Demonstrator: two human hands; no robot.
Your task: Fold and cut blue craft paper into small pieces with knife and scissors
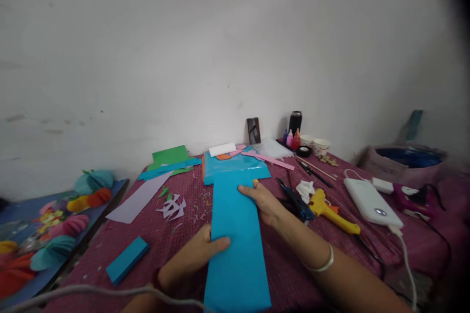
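Observation:
A long blue paper sheet [237, 244] lies lengthwise on the maroon tablecloth [154, 234] in front of me. My left hand [200, 254] grips its left edge, thumb on top and fingers curled under. My right hand [262, 200] rests on the sheet's upper right edge, fingers stretched flat across the paper; a silver bangle sits on that wrist. A wider piece of blue paper [235, 166] lies just beyond the sheet's far end.
Right of the sheet lie dark scissors [295, 200], a yellow glue gun [332, 212], a white power bank [370, 200] and its cable. Lilac paper [139, 198], green paper [169, 156], cut scraps [172, 205], a folded blue stack [127, 259] lie left. Paint bottles [292, 138], cups stand by the wall. Paper flowers [55, 225] at far left.

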